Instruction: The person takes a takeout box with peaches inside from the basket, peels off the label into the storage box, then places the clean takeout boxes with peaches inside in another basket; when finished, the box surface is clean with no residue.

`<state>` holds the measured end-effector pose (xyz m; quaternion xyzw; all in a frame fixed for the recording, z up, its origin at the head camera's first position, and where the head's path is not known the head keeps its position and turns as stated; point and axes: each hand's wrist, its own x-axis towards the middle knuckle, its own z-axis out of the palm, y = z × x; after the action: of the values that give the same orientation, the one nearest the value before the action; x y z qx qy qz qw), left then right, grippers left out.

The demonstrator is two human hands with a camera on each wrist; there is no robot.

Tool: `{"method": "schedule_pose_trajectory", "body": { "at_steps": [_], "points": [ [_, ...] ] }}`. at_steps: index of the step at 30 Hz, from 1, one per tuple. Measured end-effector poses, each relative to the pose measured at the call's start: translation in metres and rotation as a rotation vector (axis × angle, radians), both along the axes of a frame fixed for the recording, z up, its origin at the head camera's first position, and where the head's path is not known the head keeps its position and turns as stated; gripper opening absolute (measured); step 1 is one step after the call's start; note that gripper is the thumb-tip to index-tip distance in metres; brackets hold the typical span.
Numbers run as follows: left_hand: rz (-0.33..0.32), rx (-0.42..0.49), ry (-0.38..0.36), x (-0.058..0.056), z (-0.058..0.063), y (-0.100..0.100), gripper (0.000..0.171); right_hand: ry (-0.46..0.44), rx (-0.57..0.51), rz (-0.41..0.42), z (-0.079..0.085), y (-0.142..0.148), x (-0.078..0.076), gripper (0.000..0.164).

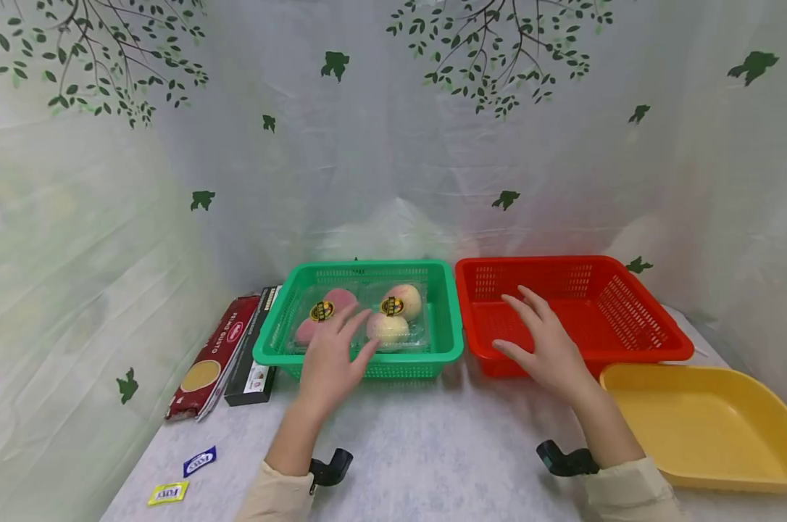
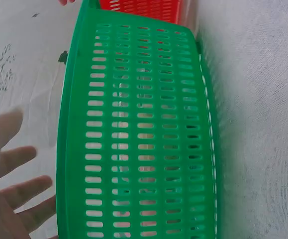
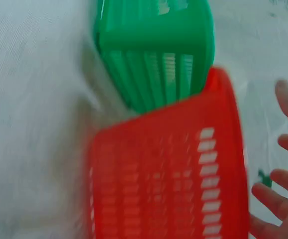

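Over the front rim of the green basket hovers my left hand, fingers spread and holding nothing. Two clear plastic packs lie inside that basket: a pack of pink round items on the left and a pack of pale cream ones on the right, each with a black and yellow sticker. My right hand, also spread and holding nothing, is above the front left part of the red basket. In the left wrist view, the fingers stand beside the green basket's rim.
A yellow tray sits at the right, against the red basket. Left of the green basket lie a dark red packet and a black box. Small blue and yellow sachets rest near the front left edge.
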<state>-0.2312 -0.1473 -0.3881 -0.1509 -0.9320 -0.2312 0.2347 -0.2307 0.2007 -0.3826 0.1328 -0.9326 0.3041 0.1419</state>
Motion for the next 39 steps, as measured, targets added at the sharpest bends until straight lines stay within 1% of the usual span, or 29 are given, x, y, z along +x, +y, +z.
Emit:
{"method": "schedule_pose_trajectory", "body": {
  "at_steps": [2, 4, 7, 10, 13, 17, 19, 23, 25, 27, 30, 34, 36, 39],
  "points": [
    [-0.015, 0.095, 0.030, -0.002, 0.001, -0.004, 0.048, 0.009, -0.088, 0.047, 0.006, -0.007, -0.003, 0.079],
    [-0.026, 0.177, 0.047, -0.003, 0.001, -0.009, 0.046, 0.016, -0.151, 0.100, 0.010, -0.015, -0.007, 0.073],
    [-0.016, 0.252, 0.058, -0.004, 0.001, -0.017, 0.046, -0.013, -0.231, 0.174, 0.016, -0.031, -0.012, 0.070],
    [0.017, 0.305, 0.042, -0.005, 0.000, -0.026, 0.044, -0.104, -0.326, 0.244, 0.020, -0.047, -0.018, 0.069],
    [0.060, 0.335, 0.017, -0.006, -0.002, -0.037, 0.044, -0.230, -0.404, 0.281, 0.023, -0.063, -0.022, 0.069],
    [0.111, 0.359, -0.002, -0.011, -0.005, -0.052, 0.043, -0.386, -0.480, 0.286, 0.028, -0.082, -0.028, 0.069],
    [0.134, 0.367, -0.005, -0.013, -0.007, -0.059, 0.042, -0.465, -0.536, 0.297, 0.028, -0.090, -0.031, 0.068],
    [0.193, 0.379, -0.001, -0.016, -0.011, -0.071, 0.040, -0.594, -0.604, 0.287, 0.027, -0.102, -0.039, 0.064],
    [0.226, 0.367, 0.014, -0.017, -0.013, -0.075, 0.039, -0.644, -0.643, 0.272, 0.027, -0.108, -0.043, 0.063],
    [0.245, 0.365, 0.025, -0.018, -0.015, -0.079, 0.037, -0.681, -0.679, 0.255, 0.026, -0.113, -0.047, 0.064],
    [0.248, 0.397, 0.017, -0.018, -0.015, -0.084, 0.035, -0.709, -0.734, 0.238, 0.024, -0.119, -0.052, 0.067],
    [0.233, 0.512, -0.015, -0.018, -0.015, -0.091, 0.034, -0.712, -0.737, 0.224, 0.021, -0.129, -0.060, 0.069],
    [0.239, 0.562, -0.032, -0.019, -0.016, -0.095, 0.034, -0.715, -0.739, 0.222, 0.018, -0.134, -0.064, 0.068],
    [0.258, 0.614, -0.085, -0.019, -0.020, -0.101, 0.036, -0.721, -0.746, 0.221, 0.013, -0.140, -0.070, 0.066]
  ]
}}
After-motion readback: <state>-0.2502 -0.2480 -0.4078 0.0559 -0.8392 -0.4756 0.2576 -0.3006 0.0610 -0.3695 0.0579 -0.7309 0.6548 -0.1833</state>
